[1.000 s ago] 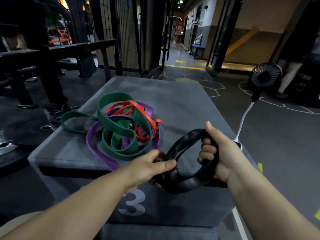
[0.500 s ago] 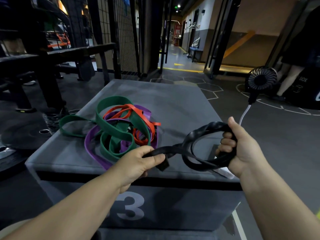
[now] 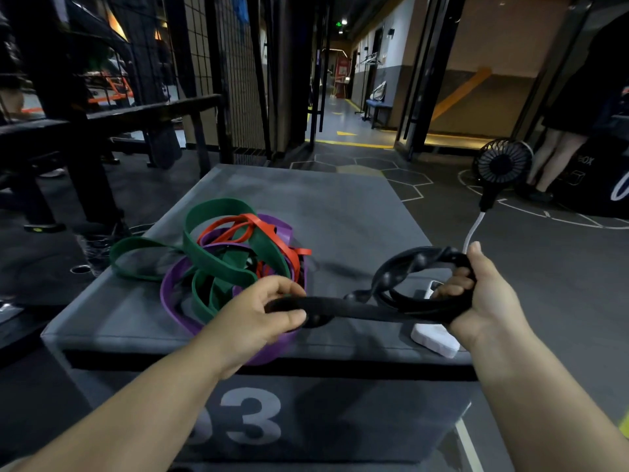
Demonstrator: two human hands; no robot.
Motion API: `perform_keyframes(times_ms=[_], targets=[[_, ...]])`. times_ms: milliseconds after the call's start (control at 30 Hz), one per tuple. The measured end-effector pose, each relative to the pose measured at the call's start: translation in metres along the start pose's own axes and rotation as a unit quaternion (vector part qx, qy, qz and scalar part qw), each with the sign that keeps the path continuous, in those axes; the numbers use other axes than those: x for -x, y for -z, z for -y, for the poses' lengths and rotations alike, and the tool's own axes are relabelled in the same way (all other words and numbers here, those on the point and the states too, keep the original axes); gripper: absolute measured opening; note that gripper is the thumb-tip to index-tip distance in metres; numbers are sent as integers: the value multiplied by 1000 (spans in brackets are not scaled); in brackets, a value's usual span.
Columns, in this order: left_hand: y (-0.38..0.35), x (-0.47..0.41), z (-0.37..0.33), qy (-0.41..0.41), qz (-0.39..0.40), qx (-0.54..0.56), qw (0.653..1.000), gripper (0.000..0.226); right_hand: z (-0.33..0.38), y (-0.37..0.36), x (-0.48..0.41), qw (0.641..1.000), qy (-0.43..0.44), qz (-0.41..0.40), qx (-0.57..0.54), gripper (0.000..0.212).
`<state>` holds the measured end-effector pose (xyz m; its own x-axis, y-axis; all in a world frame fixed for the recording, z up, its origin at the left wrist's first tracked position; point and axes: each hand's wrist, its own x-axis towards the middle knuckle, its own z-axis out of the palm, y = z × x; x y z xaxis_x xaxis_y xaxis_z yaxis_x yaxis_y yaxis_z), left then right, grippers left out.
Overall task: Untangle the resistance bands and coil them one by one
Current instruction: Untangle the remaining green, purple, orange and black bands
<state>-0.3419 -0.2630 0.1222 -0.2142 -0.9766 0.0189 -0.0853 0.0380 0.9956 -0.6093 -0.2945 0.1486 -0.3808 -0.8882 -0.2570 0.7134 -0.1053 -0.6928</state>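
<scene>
A black resistance band (image 3: 391, 303) is held above the near edge of a grey foam box (image 3: 340, 216). My right hand (image 3: 483, 294) grips its coiled loops on the right. My left hand (image 3: 258, 311) pinches a straight stretch of the same band, drawn out to the left. Behind my left hand lies a tangled heap: a green band (image 3: 218, 240), a red band (image 3: 252, 223) and a purple band (image 3: 173, 301), wound through one another on the box top.
A white power bank (image 3: 434, 340) lies on the box's near right corner, its white cable running to a small black fan (image 3: 503, 165) on the floor. A person's legs (image 3: 554, 158) stand at far right. Black benches and a mesh fence fill the left.
My hands have moved apart, drawing a straight length of the black band out of the coil. The coil in my right hand has shifted right and grown tighter.
</scene>
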Motion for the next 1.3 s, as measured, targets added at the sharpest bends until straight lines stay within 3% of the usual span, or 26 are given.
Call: perform_keyframes(times_ms=[100,233,400,433,500,567,633,700,767,833,900,1000,1033,1100,1233,1300], targets=[[4,0,-2,36,56,-38,997,8,0,1,0,1000,-8,-3,5,30],[7,5,-7,36,109,-17,993,35,-2,1,2,1000,-12,2,12,28],[8,1,-1,50,46,88,994,35,-5,-1,3,999,-29,5,45,28],[10,-2,0,33,14,61,998,36,-5,-1,2,998,-29,3,47,27],[11,-5,6,-25,-83,-95,992,36,-3,-2,2,999,-27,4,46,28],[8,-5,8,-72,-171,-289,939,33,-3,-2,3,998,-29,11,55,31],[3,-4,6,-97,-211,-418,878,27,-4,-3,4,996,-35,25,80,34],[4,-8,6,-109,-227,-481,840,20,-3,-4,6,992,-45,42,109,38],[8,-13,7,-112,-237,-494,829,15,-1,-4,8,988,-54,56,131,41],[12,-17,10,-133,-244,-461,843,15,2,-4,10,985,-60,63,148,42],[15,-20,14,-167,-229,-374,883,21,4,-2,9,982,-64,62,167,43],[12,-17,10,-124,-134,-106,977,20,7,1,5,979,-69,62,182,44],[8,-15,8,-100,-86,12,991,20,7,2,5,978,-69,62,185,44],[3,-11,6,-57,-11,173,983,19,7,3,5,977,-68,64,193,45],[10,-7,5,-71,80,214,971,16,5,4,4,972,-71,70,213,45],[19,-7,6,-64,138,212,965,49,6,5,2,970,-70,70,220,45]])
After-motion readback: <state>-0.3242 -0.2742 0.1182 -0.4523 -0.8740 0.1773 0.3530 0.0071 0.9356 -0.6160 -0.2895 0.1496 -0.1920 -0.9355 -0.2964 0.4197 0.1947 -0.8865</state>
